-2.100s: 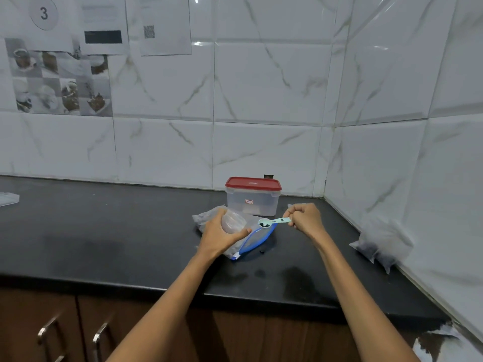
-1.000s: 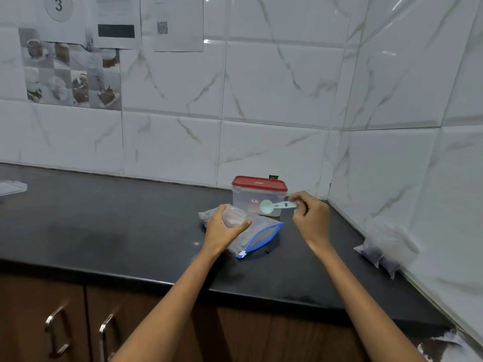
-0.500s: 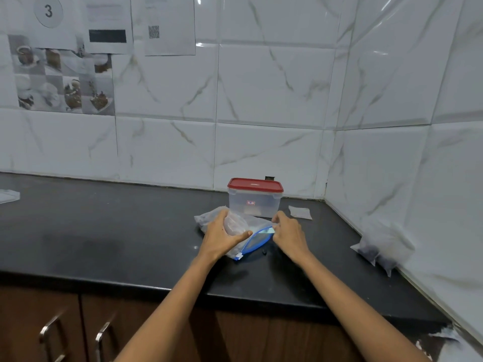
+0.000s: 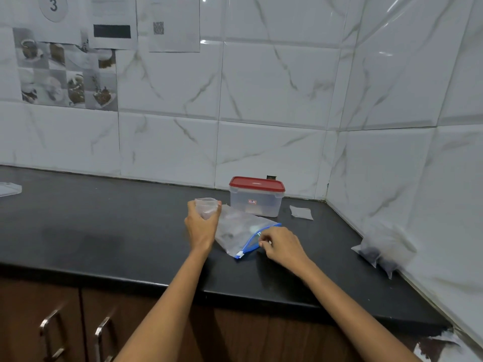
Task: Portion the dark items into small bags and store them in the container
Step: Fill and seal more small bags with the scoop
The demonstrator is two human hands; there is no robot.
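- a clear flat thing (image 4: 10,189) lies at the far left of the black counter (image 4: 104,231).
- the left hand (image 4: 201,226) grips a small clear bag (image 4: 206,208), raised off the counter.
- just right of it a zip bag with a blue edge (image 4: 243,236) lies flat, dark items inside; the red-lidded container (image 4: 256,196) stands behind it, closed.
- the right hand (image 4: 281,246), fingers curled, pinches at the bag's blue edge.
- a small flat packet (image 4: 301,212) lies near the corner; filled bags of dark items (image 4: 379,252) lean on the right wall.
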